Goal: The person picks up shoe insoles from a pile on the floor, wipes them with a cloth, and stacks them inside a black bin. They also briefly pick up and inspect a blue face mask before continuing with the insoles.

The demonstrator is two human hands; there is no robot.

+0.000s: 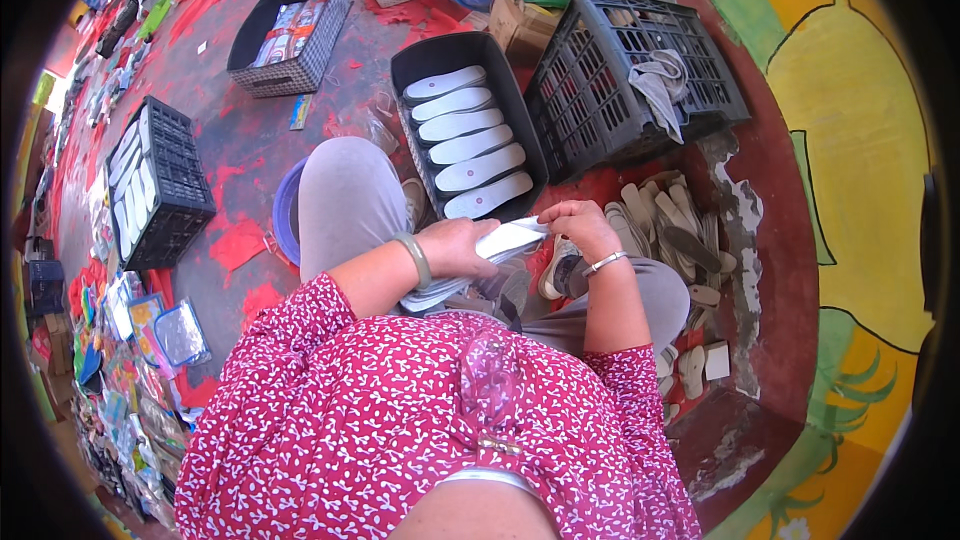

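Observation:
Over my lap I hold a bundle of white shoe insoles (508,239). My left hand (458,246), with a pale bangle at the wrist, is closed round the middle of the bundle. My right hand (583,227) pinches its far right end between thumb and fingers. More of the bundle's pale layers show below my left wrist. Just beyond my hands stands a dark woven basket (402,90), where several white insoles (473,144) lie in a row, one behind another. My fingers hide part of the bundle, and I cannot tell how many insoles are in it.
A black plastic crate (600,90) with a grey cloth (660,85) stands right of the basket. Loose insoles (675,225) are piled by the right wall. At left are another crate of insoles (185,175), a woven basket (290,80) and a purple basin (287,210). Red scraps litter the floor.

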